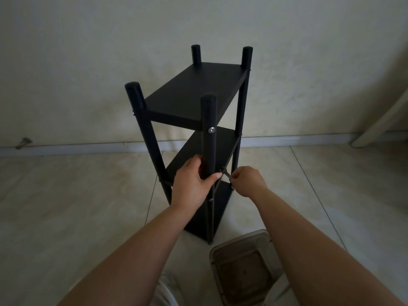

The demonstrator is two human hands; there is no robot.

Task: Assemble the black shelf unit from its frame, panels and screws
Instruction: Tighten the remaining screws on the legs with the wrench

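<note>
Left hand (192, 181) wraps its fingers round the near front post (209, 138) of the black shelf unit (198, 120), which stands upright on the tiled floor (77, 195) near the wall; right hand (247, 180) pinches a small angled tool (227, 175), probably a hex key, at a side joint where thin cross braces (231, 155) meet. Three panels are already seated, so this looks like late-stage tightening. Next move calls for steadying the post while turning the fastener. A translucent container (245, 266) sits nearby on the floor; its contents cannot be made out.
</note>
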